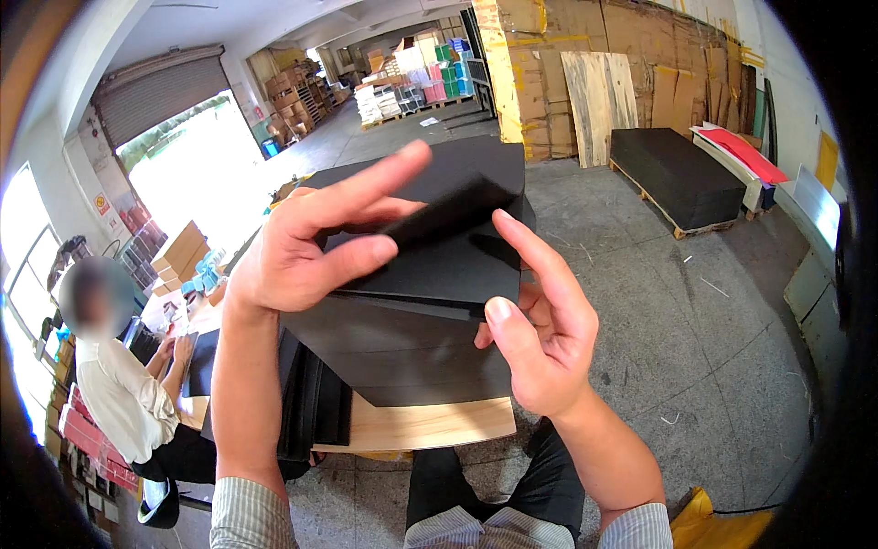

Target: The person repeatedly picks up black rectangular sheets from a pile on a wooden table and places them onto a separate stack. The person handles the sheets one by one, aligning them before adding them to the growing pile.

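Note:
A dark folded piece of black card (453, 212) is tilted up above a tall stack of black sheets (402, 357). My left hand (315, 238) pinches its left end between thumb and bent fingers, with the index finger stretched out above. My right hand (549, 334) is at the stack's right corner, fingers apart and curved. Its index fingertip is by the card's right end, and its thumb is beside the edge of the top sheets. Whether those fingertips touch the card is hard to tell. The hidden lower fingers of my left hand are behind the card.
The stack sits on a wooden board (439, 425), with black panels (320, 403) standing at its left. A co-worker (128, 384) sits at a table to the left. Another black sheet stack (681, 174) rests on a pallet at the right. Cardboard sheets (658, 37) line the back wall.

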Available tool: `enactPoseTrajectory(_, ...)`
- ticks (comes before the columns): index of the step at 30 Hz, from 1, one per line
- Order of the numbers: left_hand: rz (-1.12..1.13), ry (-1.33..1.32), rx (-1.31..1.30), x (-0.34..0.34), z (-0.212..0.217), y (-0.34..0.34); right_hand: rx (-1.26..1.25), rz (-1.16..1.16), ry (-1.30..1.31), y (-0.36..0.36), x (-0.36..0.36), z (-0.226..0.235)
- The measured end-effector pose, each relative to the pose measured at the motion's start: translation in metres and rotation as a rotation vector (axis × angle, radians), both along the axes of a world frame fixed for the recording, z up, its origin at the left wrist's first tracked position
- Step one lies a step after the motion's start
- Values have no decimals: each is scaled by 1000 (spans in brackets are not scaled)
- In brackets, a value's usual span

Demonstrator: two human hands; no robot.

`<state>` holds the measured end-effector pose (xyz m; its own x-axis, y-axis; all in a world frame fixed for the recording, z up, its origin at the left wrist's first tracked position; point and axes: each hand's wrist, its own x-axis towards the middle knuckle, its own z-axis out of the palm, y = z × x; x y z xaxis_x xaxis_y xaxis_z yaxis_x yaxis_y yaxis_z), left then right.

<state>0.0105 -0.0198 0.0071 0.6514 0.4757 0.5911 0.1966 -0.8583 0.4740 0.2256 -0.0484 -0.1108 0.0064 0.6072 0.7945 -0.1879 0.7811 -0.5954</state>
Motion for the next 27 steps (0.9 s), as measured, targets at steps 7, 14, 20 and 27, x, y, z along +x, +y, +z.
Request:
enactPoseTrajectory(7,-58,257,166,-6,8,6,-85,114,149,1,-5,-3)
enactPoseTrajectory(14,-90,243,194,-6,7,11,-78,131,165,3,-4,-4)
enactPoseTrajectory(20,-88,240,175,-6,7,11,-76,107,175,2,-5,-4)
enactPoseTrajectory(27,-76,215,169,-5,4,12,-59,57,201,-1,-7,-2)
